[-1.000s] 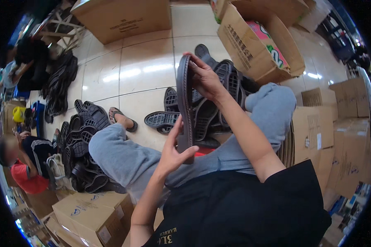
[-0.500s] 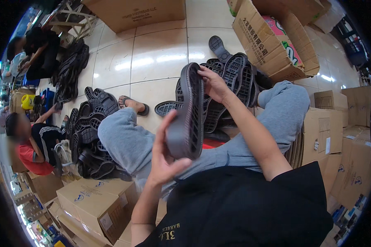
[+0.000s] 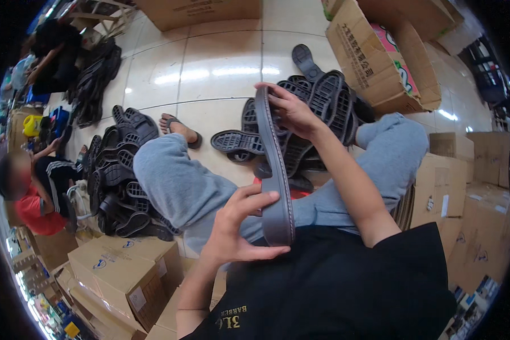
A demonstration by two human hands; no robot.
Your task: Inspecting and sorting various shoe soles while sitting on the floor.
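Between both hands I hold a dark grey shoe sole (image 3: 275,170) turned on edge, its side wall and stitched rim facing up. My left hand (image 3: 238,224) grips the thick heel end, thumb beneath and fingers along the wall. At the toe end, my right hand (image 3: 292,110) is closed over the edge, with some fingertips hidden behind it. Below and beyond lies a heap of black soles (image 3: 317,102) with lattice-patterned insides. Another pile of soles (image 3: 119,170) sits left of my left knee.
An open carton (image 3: 374,62) stands at the upper right, another carton (image 3: 204,11) at the top. Closed boxes (image 3: 113,272) flank me at lower left, with stacked boxes (image 3: 447,187) at right. A person in red (image 3: 37,207) sits at left, near more soles (image 3: 96,85).
The sole has been turned from showing its hollow inside to showing its side wall. My left hand has moved slightly nearer my body with the heel. The person at left has shifted an arm.
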